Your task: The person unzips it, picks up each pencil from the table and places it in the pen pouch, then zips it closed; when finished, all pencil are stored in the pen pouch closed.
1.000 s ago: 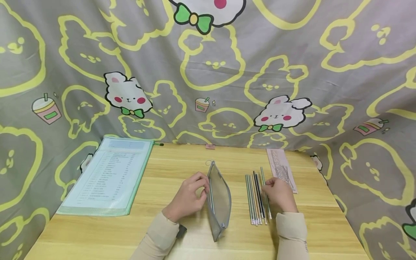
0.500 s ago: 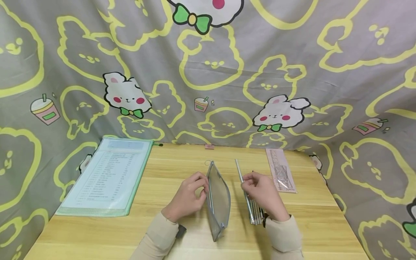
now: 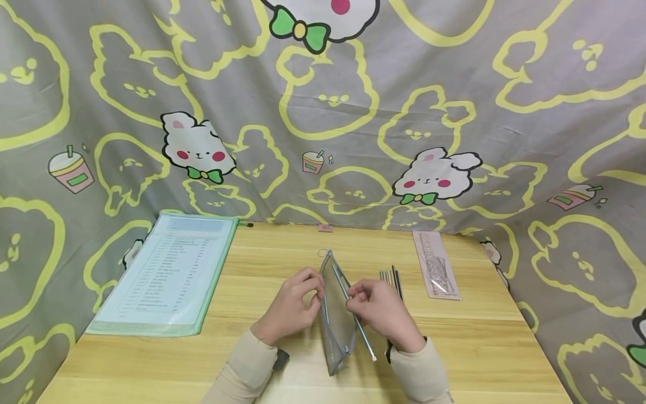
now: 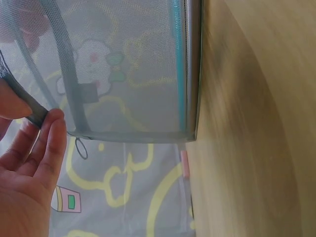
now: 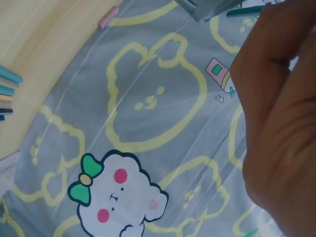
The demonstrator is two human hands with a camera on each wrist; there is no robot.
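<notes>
A grey mesh zip pouch stands upright on the table with its mouth spread. My left hand pinches its left rim between thumb and fingers. Through the mesh in the left wrist view, a few slim teal and dark sticks show inside along one side. My right hand pinches a slim teal pencil with a pale end, slanted over the pouch's right rim, its far end at the mouth. Behind that hand lies a row of several similar pencils, partly hidden by the hand.
At the left lies a green-edged mesh document bag with a printed sheet in it. A pink packet of clear rulers is at the back right. A small pink block sits at the table's back edge, against the patterned curtain.
My right hand has taken the teal pencil from the row on the right and carried it left to the pouch's mouth. The left hand and the pouch have stayed in place.
</notes>
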